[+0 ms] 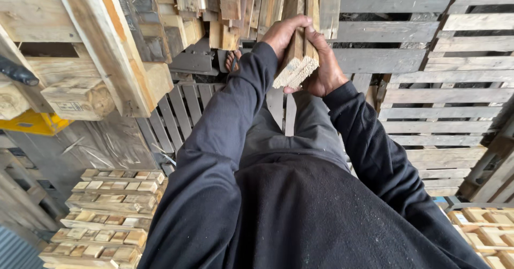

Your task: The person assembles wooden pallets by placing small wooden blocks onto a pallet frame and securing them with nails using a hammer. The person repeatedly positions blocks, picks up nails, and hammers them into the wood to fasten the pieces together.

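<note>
across the right of the frame, grey pallets (428, 87) are lying flat and filling the floor there, with more running under the person's legs. at the upper left a heap of loose boards (107, 39) is leaning at odd angles, and at the lower left stacked pale pallets (107, 221) are showing their block ends; a smaller stack (482, 221) is sitting at the lower right. a yellow object (32, 123) is poking out at the left edge.

at the upper middle, both hands are closing round two wood planks (297, 49) held together. the left hand (281, 33) is wrapping over them from the left, fingers curled tight. the right hand (324, 65) is cupping them from the right and below, thumb pressing on the face. both grips are looking firm.

judging by this, the planks are already picked up and paired, clear of the heap, and not yet being set down anywhere; where they are going is not showing.

their long axis is running nearly up the frame, tilting slightly. the rough cut ends are pointing down-left toward the camera, and the far ends are passing out the top edge.
</note>
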A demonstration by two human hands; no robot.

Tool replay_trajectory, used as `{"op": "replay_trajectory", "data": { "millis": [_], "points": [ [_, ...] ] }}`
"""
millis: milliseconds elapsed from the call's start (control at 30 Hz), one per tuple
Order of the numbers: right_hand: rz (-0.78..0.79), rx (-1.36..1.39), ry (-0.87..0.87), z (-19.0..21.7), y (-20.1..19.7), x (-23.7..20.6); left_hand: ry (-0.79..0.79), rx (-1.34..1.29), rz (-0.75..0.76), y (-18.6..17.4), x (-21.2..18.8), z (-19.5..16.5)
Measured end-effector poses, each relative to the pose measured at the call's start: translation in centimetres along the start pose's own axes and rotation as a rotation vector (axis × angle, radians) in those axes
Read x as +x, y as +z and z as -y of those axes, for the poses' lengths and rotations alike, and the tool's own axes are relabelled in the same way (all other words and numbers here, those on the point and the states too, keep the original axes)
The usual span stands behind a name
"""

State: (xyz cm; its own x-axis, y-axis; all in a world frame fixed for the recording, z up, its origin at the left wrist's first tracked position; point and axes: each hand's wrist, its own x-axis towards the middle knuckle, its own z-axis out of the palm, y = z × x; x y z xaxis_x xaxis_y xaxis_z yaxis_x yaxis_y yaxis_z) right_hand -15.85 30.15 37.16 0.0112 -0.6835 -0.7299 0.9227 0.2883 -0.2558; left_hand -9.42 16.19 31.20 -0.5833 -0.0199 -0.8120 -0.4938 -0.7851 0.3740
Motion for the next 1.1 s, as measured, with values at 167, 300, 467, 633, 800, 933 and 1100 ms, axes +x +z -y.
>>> {"op": "replay_trajectory", "data": {
  "millis": [167,300,467,633,800,933,1100],
  "points": [
    [0.038,0.045,-0.008,-0.4,2.1,-2.3,-0.057,-0.049,0.035,0.8,-1.5,-0.3],
    [0.049,0.029,0.026,-1.4,3.4,-4.1,-0.039,-0.043,0.096,0.6,-2.1,0.1],
    [0.005,0.027,0.016,-2.6,3.4,-4.5,-0.061,-0.013,0.121,0.2,-2.6,1.4],
    [0.003,0.095,0.048,-4.1,2.7,-4.2,-0.119,-0.116,-0.060,-0.7,-3.0,3.8],
    [-0.126,0.174,-0.082,-5.6,6.4,-6.3,0.384,0.120,0.041,-0.6,-5.6,4.4],
    [-0.170,-0.046,-0.130,-7.0,11.8,-9.2,0.341,0.228,-0.115,-1.3,-12.9,1.9],
    [-0.139,-0.673,-0.263,-8.5,15.7,-9.5,0.678,0.057,-0.037,-3.6,-24.3,-2.0]
  ]
}}
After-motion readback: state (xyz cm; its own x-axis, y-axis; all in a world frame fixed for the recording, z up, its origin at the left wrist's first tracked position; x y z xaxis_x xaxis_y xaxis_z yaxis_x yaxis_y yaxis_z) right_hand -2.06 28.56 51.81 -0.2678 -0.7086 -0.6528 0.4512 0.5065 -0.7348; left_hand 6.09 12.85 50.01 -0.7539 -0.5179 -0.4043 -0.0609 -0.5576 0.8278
